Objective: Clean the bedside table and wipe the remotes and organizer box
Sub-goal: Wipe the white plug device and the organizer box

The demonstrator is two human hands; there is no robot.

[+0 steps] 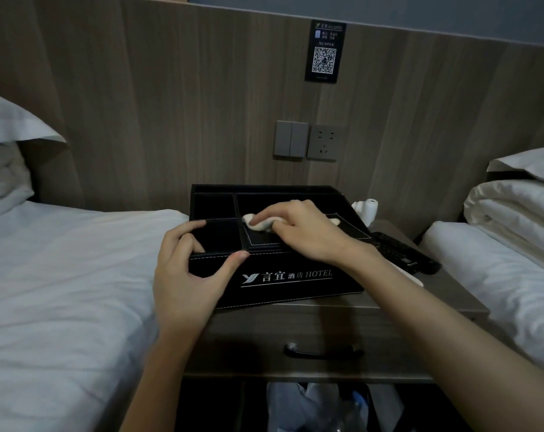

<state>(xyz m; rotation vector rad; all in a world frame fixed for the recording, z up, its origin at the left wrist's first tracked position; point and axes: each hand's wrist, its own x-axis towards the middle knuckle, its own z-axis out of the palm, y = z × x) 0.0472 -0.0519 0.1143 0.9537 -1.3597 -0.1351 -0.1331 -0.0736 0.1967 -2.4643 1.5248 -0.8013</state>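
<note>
Head view: left hand (189, 272) grips the organizer box (283, 275) near-left corner on the bedside table (327, 325), right hand (298, 229) presses cloth (258, 222) inside; next likely the remote (401, 252), right.

1. The box (280, 275) has a black, matt, leather-look skin with pale stitching and silvery print on its near face.
2. The cloth (259, 224) is pale, soft fabric.
3. The table (420, 304) is matt wood grain; its handle (323, 352) is dark and glossy.
4. The remote (401, 252), right, is black plastic.
5. The far panel (171, 104) is matt wood grain; the switch (291, 138) is smooth grey plastic.
6. The left sheet (61, 275) is white, creased cloth.
</note>
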